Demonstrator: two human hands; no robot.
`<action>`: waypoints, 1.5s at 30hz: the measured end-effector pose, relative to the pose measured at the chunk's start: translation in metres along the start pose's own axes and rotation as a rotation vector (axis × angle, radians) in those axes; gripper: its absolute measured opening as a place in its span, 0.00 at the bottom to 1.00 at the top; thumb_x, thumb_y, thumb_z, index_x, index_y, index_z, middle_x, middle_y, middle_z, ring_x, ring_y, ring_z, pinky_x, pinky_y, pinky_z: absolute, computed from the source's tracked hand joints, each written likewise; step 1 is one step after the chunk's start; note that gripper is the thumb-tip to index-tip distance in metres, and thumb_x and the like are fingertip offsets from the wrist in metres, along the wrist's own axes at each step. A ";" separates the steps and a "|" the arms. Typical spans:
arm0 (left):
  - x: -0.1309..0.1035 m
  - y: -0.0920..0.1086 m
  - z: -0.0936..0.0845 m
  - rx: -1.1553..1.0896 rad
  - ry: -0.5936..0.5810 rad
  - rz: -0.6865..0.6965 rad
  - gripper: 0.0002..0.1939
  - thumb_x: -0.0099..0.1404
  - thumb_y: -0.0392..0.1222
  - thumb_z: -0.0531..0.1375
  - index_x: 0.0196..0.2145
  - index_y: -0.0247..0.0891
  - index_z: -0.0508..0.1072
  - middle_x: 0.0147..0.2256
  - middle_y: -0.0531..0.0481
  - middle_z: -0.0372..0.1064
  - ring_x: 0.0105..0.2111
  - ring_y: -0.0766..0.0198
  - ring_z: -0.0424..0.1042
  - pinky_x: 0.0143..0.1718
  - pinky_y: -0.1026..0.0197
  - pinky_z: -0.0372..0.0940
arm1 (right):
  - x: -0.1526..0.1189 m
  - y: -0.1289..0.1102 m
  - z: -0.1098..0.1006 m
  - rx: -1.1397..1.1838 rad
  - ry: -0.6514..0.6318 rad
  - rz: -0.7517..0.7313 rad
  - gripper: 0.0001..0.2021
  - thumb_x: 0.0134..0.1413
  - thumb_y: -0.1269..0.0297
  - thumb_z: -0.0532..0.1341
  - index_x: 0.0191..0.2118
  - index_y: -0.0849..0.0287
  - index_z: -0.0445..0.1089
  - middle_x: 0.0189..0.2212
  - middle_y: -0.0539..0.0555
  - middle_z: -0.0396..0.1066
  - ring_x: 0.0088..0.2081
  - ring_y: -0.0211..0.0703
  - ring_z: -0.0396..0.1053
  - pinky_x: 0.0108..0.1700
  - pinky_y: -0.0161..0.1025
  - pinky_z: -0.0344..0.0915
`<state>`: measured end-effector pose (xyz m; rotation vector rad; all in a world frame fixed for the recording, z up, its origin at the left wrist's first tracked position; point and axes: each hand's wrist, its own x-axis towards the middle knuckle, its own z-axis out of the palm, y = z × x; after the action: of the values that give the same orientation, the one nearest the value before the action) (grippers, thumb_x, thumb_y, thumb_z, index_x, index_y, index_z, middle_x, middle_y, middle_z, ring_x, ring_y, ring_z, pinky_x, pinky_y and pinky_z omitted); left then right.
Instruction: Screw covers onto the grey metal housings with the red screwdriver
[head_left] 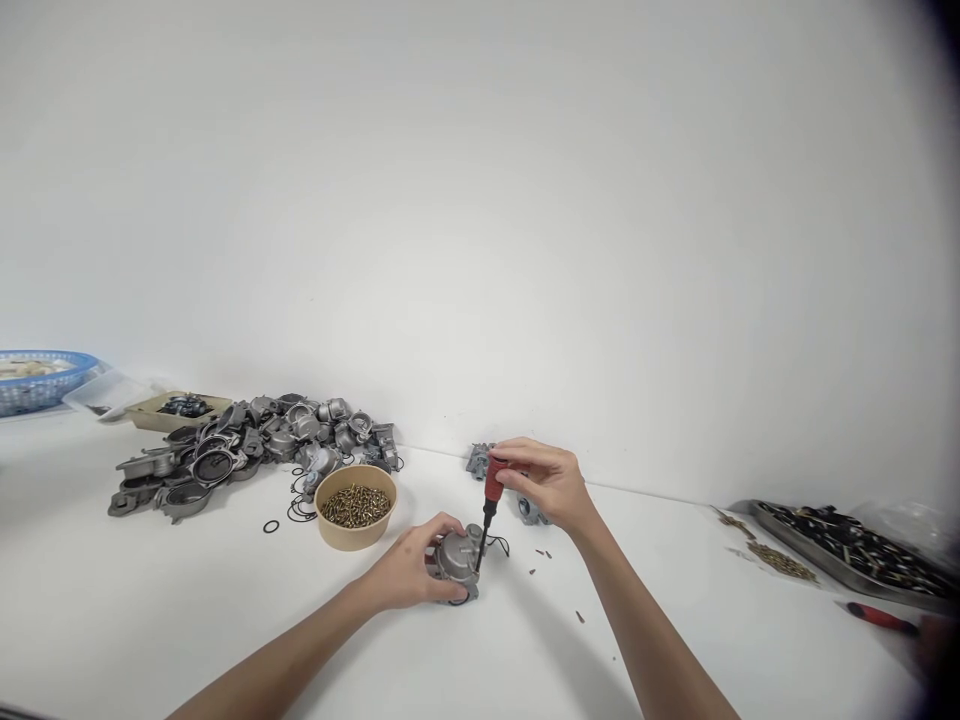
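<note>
A grey metal housing point(459, 556) with a domed cover rests on the white table, gripped by my left hand point(411, 565) from its left side. My right hand point(546, 480) is closed round the red handle of a screwdriver point(493, 490). The screwdriver stands nearly upright, its tip down at the right edge of the housing. A thin black loop point(499, 544) sticks out to the right of the housing. Behind my right hand are two more grey metal parts, one of them point(478, 461) by the wall and the other point(529, 511) partly covered.
A bowl of brass screws point(355, 506) stands left of centre, before a heap of grey metal parts point(277, 440). Black rings point(271, 526) lie nearby. Far left is a blue basket point(45, 385). At right are a metal tray point(840, 565), loose screws point(781, 562) and another red-handled tool point(881, 618).
</note>
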<state>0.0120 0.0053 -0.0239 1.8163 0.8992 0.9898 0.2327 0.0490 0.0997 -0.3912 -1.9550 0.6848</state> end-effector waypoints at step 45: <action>-0.002 -0.001 -0.003 0.035 0.001 -0.038 0.32 0.48 0.43 0.72 0.50 0.44 0.67 0.44 0.49 0.68 0.40 0.59 0.70 0.41 0.59 0.68 | 0.001 -0.001 0.000 -0.101 0.042 -0.014 0.08 0.55 0.61 0.67 0.42 0.51 0.79 0.38 0.55 0.72 0.32 0.44 0.74 0.37 0.45 0.74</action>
<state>0.0084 0.0048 -0.0244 1.8207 0.9538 0.9568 0.2325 0.0490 0.1006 -0.4495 -1.9554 0.5663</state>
